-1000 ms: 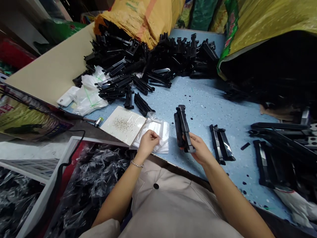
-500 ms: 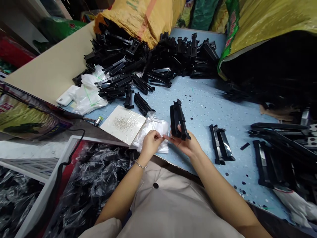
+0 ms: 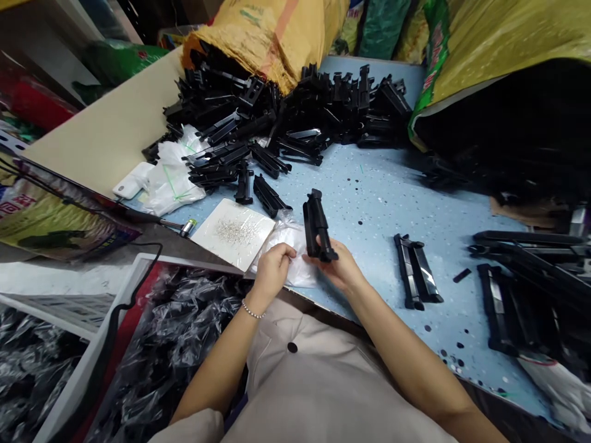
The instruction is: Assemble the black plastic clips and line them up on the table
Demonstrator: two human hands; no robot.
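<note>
My right hand (image 3: pixel 339 269) grips a long black plastic part (image 3: pixel 316 226) by its near end and holds it tilted above the stack of clear plastic bags (image 3: pixel 289 252). Closed on the edge of the top bag, my left hand (image 3: pixel 273 269) pinches the plastic right beside the right hand. Both hands hover at the near edge of the blue speckled table (image 3: pixel 378 203).
A big pile of black plastic parts (image 3: pixel 286 117) spills from a yellow sack (image 3: pixel 268 37) at the back. A white tray of tiny screws (image 3: pixel 234 232) lies left of the bags. Another black part (image 3: pixel 415 278) lies to the right, more at the far right (image 3: pixel 521 277). A crate of bagged parts (image 3: pixel 152 344) stands lower left.
My right hand has lifted the black part off the table and carried it left to the bags. My left hand has stayed on the top bag, gripping its edge.
</note>
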